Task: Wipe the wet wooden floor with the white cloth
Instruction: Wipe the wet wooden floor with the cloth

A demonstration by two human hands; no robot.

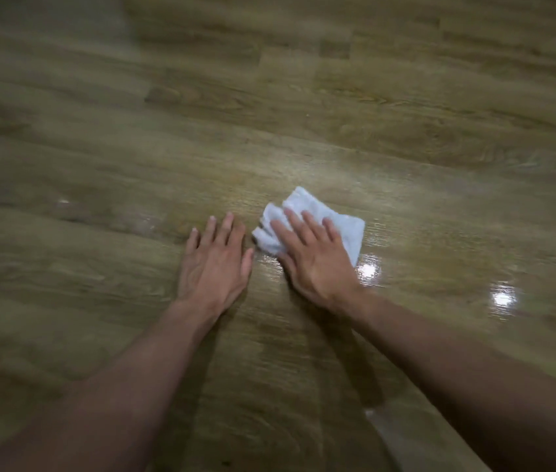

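A folded white cloth [304,212] lies on the wooden floor [269,114] a little right of the centre. My right hand [314,257] lies flat on top of the cloth with fingers spread, pressing it onto the boards. Beside it to the left, my left hand [217,264] rests palm down on the bare floor, fingers apart, holding nothing. The two hands are close but do not touch. Wet shiny patches [368,270] gleam on the boards just right of the cloth and further right. Part of the cloth is hidden under my right palm.
Brown plank flooring fills the whole view, blurred toward the edges. Bright light reflections sit on a wet film [503,298] at the right, and a fainter wet streak [140,226] lies left of my left hand.
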